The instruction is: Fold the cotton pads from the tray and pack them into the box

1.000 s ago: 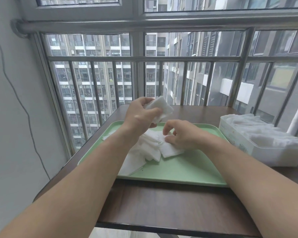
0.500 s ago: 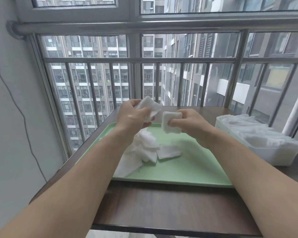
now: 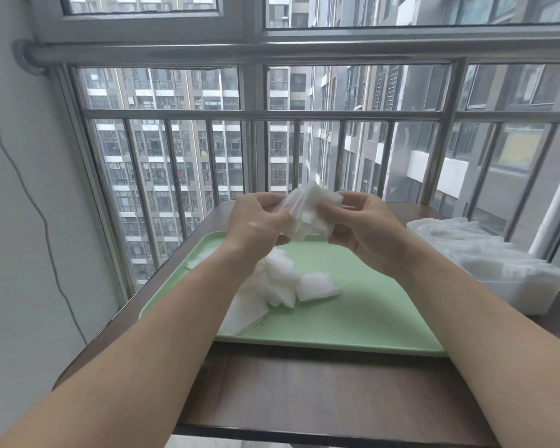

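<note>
1. Loose in pale green plastic tray (image 3: 362, 321): white square cotton pads (image 3: 283, 282).
2. Filling white plastic box (image 3: 527, 294) beside it: more pads (image 3: 485, 250).
3. Pinched above tray by fingers of left hand (image 3: 256, 224) and right hand (image 3: 367, 229): small pad stack (image 3: 311, 213).

Dark brown wood-grain table (image 3: 304, 389), near edge trimmed with a darker band. Behind its far edge is a steel railing (image 3: 265, 115): vertical bars under a horizontal mid rail, with a thick round top tube (image 3: 207, 51) that ends in a flange on the grey wall (image 3: 17, 270) at left. A thin cable (image 3: 46, 221) snakes down that wall. Grey window frame (image 3: 256, 24) above the tube. High-rise apartment blocks (image 3: 162, 163) outside. White pipe (image 3: 556, 205) at far right, slanted in this view.
</note>
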`<state>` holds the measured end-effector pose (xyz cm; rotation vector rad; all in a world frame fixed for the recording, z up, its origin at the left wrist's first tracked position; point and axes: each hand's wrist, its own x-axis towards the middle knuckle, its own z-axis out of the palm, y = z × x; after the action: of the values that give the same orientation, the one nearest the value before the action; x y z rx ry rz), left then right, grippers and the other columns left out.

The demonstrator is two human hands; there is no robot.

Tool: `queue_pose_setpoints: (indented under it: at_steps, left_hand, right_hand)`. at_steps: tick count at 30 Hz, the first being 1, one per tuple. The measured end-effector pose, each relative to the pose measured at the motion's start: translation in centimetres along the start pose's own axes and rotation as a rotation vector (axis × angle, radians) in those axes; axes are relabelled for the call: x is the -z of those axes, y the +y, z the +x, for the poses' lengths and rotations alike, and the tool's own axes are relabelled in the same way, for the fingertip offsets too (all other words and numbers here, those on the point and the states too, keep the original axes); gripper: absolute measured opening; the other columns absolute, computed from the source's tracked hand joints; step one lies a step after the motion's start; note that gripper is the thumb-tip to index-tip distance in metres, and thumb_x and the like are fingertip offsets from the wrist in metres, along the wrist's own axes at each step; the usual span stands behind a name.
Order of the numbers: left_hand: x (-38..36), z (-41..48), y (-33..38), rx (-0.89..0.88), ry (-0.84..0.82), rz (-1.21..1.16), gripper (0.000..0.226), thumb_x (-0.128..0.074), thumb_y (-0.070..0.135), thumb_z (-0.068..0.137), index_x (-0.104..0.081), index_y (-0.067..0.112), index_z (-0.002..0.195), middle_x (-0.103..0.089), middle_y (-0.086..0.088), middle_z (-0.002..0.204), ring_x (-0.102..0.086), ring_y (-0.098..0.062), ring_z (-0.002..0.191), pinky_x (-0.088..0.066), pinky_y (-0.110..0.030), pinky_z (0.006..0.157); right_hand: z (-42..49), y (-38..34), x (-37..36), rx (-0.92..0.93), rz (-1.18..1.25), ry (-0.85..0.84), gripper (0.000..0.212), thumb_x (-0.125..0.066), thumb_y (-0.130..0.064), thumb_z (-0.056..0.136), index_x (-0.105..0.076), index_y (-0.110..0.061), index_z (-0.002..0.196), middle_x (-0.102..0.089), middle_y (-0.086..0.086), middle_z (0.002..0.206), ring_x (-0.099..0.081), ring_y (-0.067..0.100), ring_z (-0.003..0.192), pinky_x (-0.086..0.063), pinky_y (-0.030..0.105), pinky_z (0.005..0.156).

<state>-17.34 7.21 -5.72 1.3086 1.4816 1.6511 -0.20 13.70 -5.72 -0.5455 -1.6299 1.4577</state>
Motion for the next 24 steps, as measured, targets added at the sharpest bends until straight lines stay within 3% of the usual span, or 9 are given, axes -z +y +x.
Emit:
queue_pose_setpoints:
  at_steps: [5,8,13,18,22,24]
  left_hand:
    - [0.2,0.1,-0.3,-0.054,0.045,0.064,0.02,-0.073,0.018,0.092,-0.072,0.01,0.11,-0.071,-0.006,0.1,-0.071,-0.02,0.089,-0.063,-0.032,0.07]
    - [-0.1,-0.2,-0.2,-0.067,0.024,0.094,0.005,-0.071,0.016,0.092,-0.073,0.018,0.096,-0.071,-0.003,0.094,-0.071,-0.019,0.086,-0.063,-0.033,0.069]
    - [-0.4,-0.6,0.4,-0.041,-0.044,0.023,0.007,-0.068,0.018,0.095,-0.075,0.017,0.096,-0.075,-0.005,0.092,-0.074,-0.02,0.086,-0.063,-0.031,0.069]
    - [-0.4,-0.7,0.7,-0.038,-0.101,-0.055,0.014,-0.067,0.027,0.096,-0.075,0.016,0.1,-0.077,-0.007,0.092,-0.076,-0.019,0.084,-0.061,-0.029,0.068]
    - [-0.6,-0.6,0.7,-0.001,-0.113,-0.093,0.022,-0.057,0.025,0.102,-0.075,0.014,0.095,-0.077,-0.008,0.088,-0.076,-0.02,0.08,-0.061,-0.029,0.068]
    - [-0.6,-0.8,0.8,-0.012,-0.144,-0.125,0.026,-0.062,0.032,0.098,-0.074,0.01,0.102,-0.077,-0.01,0.092,-0.076,-0.022,0.084,-0.062,-0.032,0.072]
  right_hand:
    - [0.2,-0.6,0.6,0.069,0.109,-0.036,0.034,-0.075,-0.03,0.082,-0.07,-0.009,0.109,-0.061,0.012,0.099,-0.047,0.017,0.074,-0.039,0.022,0.056]
    - [0.0,-0.7,0.4,0.07,0.119,-0.067,0.033,-0.077,-0.028,0.081,-0.069,-0.007,0.104,-0.057,0.009,0.09,-0.041,0.015,0.068,-0.038,0.021,0.055]
    - [-0.1,-0.1,0.1,-0.026,-0.149,0.024,0.017,-0.08,-0.027,0.078,-0.07,-0.015,0.083,-0.058,0.004,0.074,-0.039,0.01,0.054,-0.032,0.021,0.054]
    - [0.2,0.4,0.2,-0.05,-0.242,0.094,0.021,-0.082,-0.033,0.08,-0.07,-0.016,0.082,-0.059,-0.007,0.063,-0.04,0.009,0.053,-0.031,0.02,0.051]
    - [0.3,0.5,0.3,-0.065,-0.285,0.13,0.027,-0.081,-0.039,0.08,-0.068,-0.015,0.082,-0.061,-0.009,0.064,-0.042,0.008,0.053,-0.032,0.022,0.054]
    - [0.1,0.4,0.0,-0.065,-0.308,0.168,0.034,-0.081,-0.042,0.08,-0.066,-0.012,0.087,-0.063,-0.007,0.067,-0.044,0.009,0.056,-0.034,0.022,0.055]
